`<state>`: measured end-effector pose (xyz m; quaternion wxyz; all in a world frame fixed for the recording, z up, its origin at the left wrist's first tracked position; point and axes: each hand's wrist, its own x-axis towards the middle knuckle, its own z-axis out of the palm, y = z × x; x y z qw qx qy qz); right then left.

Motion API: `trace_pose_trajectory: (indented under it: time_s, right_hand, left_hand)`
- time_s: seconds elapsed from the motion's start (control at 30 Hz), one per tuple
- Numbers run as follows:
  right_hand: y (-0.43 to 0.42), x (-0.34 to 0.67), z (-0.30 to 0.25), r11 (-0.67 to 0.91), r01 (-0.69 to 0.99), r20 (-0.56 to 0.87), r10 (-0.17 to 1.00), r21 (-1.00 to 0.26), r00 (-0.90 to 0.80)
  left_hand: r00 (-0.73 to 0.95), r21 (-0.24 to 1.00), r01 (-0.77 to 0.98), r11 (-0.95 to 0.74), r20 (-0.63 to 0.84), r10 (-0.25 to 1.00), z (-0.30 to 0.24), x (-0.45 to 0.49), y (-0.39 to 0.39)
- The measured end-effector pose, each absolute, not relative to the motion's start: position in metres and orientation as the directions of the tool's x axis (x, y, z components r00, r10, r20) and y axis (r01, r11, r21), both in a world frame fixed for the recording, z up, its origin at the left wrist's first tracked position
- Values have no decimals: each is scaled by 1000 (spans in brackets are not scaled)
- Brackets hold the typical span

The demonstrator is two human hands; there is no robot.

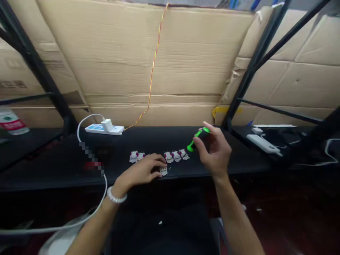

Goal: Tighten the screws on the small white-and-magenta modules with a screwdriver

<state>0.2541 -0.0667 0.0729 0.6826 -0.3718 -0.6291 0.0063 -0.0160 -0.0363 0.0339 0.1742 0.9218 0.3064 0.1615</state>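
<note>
Near edge of the black table (92,179): left hand (146,168) low over a small white piece (163,171), fingers bent, thumb and fingertips at its edge; cannot tell whether they pinch it or only rest there

White coil bracelet (117,196) on that wrist, white cable (106,186) passing close by; worth keeping the forearm clear of the cable, I'd judge

Right hand (216,150) raised, thumb and fingers closed on a green-and-black tool (198,138), green end tilted down and left, apart from the pieces

Good handling, in my view: piece flat and square to the edge, left fingertips at its sides, tool kept from swinging into the neighbours

Just beyond the left hand, three white-and-magenta pieces (176,156) in a row to its right, two more (137,156) to its left, all lying loose on the tabletop

Farther: white power strip (117,130) with a plug-in adapter (107,125); at far left a red-labelled bottle (14,124), contents too blurred to read; cardboard (119,63) behind
</note>
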Motion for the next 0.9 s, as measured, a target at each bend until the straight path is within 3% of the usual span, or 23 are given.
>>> trace_pose_trajectory:
  time_s: [0.13, 0.27, 0.37, 0.47, 0.53, 0.9]
  right_hand:
    - [-75, 288, 81, 703, 487, 854, 442, -519, 273]
    - [-78, 303, 84, 637, 607, 801, 598, -476, 0]
    - [-66, 301, 72, 523, 747, 582, 781, -410, -227]
    - [-47, 297, 53, 465, 828, 332, 871, -314, -363]
    - [-37, 297, 42, 457, 840, 272, 882, -293, -385]
    - [-27, 301, 26, 424, 857, 244, 900, -292, -362]
  left_hand:
    - [726, 399, 540, -740, 222, 650, 40, -10, -35]
    - [657, 318, 633, -706, 262, 707, 43, 15, -28]
    - [615, 265, 704, -659, 238, 752, 44, 37, -23]
    - [567, 257, 763, -593, 172, 805, 45, 52, -20]
    - [548, 263, 781, -567, 147, 823, 46, 56, -18]
    - [510, 332, 786, -521, 127, 851, 43, 60, -11]
